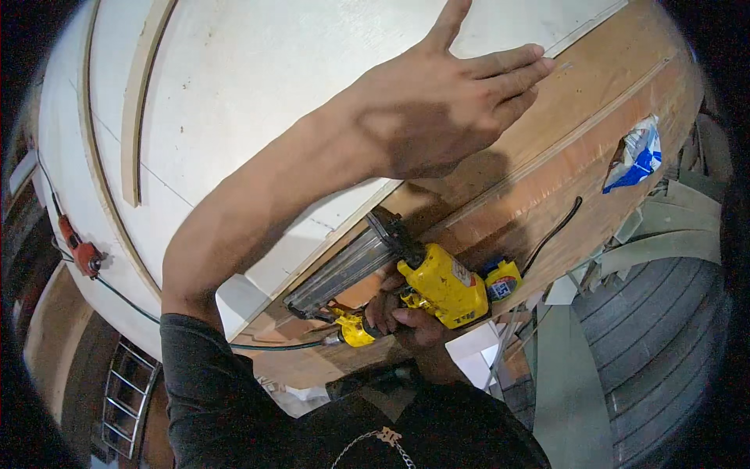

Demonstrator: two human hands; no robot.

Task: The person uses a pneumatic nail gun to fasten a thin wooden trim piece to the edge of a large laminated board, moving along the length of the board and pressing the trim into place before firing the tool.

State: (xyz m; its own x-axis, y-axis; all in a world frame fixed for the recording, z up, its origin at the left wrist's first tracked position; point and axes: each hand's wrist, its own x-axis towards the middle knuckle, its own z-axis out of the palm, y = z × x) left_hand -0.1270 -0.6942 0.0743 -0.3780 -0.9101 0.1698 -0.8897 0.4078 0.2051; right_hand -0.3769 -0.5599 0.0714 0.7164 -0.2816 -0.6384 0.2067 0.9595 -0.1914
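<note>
My left hand point(445, 105) lies flat with fingers spread on a white laminate sheet point(258, 86), pressing near where it meets the brown plywood panel point(594, 117). My right hand point(406, 316) grips the handle of a yellow pneumatic nail gun point(437, 281). The gun's long metal magazine point(344, 270) lies along the joint between white sheet and plywood, its nose pointing up toward my left hand. A thin green air hose point(266, 345) leads from the gun's base off to the left.
A pale wooden strip point(141, 102) lies on the white sheet at left. A blue-and-white packet point(637, 156) sits on the plywood edge at right, a small yellow-blue object point(502, 280) and a black cable point(555, 230) beside the gun. Curved grey-green strips point(664, 250) lie at right.
</note>
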